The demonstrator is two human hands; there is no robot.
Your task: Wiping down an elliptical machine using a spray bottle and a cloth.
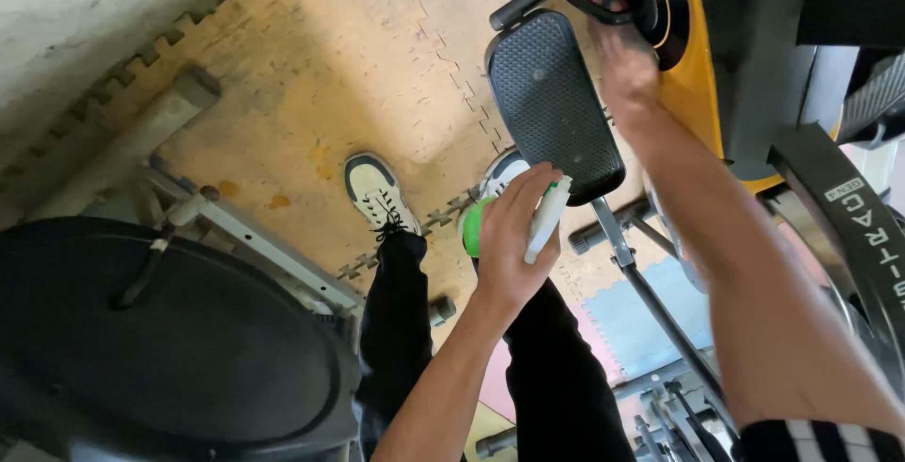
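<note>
My left hand [514, 236] is closed around a green spray bottle [474, 228] with a white nozzle [547, 217], held just below a black textured foot pedal [551, 104] of an exercise machine. My right hand [622, 57] reaches farther up, its fingers against the black crank arm [589, 5] beside the yellow and black wheel housing [683, 38]. Whether it holds anything there is hidden by the hand itself. My legs in black trousers and white shoes [377, 193] stand below.
A large black round housing [160, 339] of another machine fills the lower left, with a grey metal frame [245, 231]. Tan interlocking floor mats [330, 75] cover the ground. A concrete wall [66, 19] lies at upper left. Black machine bars [660, 321] run at lower right.
</note>
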